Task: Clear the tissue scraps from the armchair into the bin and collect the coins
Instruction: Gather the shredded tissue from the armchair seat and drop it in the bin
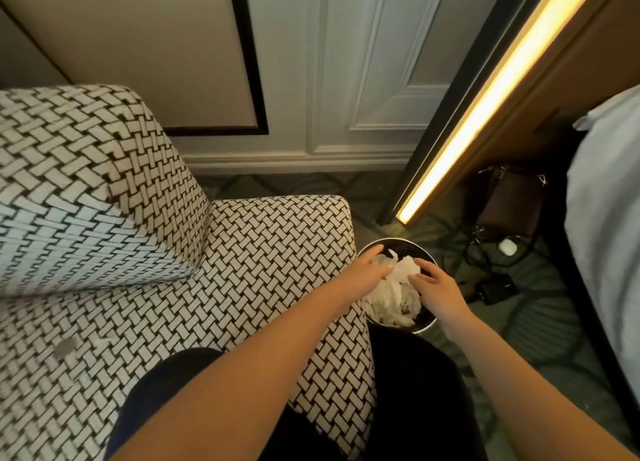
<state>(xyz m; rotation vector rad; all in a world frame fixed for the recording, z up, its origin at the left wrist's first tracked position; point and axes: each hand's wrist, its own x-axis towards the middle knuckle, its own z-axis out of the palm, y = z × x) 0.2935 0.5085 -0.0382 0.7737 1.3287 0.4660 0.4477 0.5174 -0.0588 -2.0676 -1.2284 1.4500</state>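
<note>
The armchair [145, 287], covered in a black-and-white basket-weave cloth, fills the left side, its backrest rising at the far left. On the seat near the left lies a small grey coin [65, 347], with a faint pale wisp just to its right that is too blurred to name. The person's dark-trousered knee [162, 388] presses against the seat's front edge. Just beside the armchair's right corner, on the patterned carpet [540, 322], stands the round dark bin [428, 324] with a bright rim, and inside it sits a heap of white tissue scraps [393, 296]. Both hands are over the bin's mouth. The left hand [367, 270] has its fingers stretched nearly straight, their tips lying on the top of the tissue. The right hand [437, 286] has its fingers loosely bent and spread, their tips touching the heap from the other side; neither is plainly closed round anything. Further right a glowing light strip [485, 114] runs aslant, a brown bag [509, 200] and cables lie on the floor, and a bed [606, 200] edges the frame.
</note>
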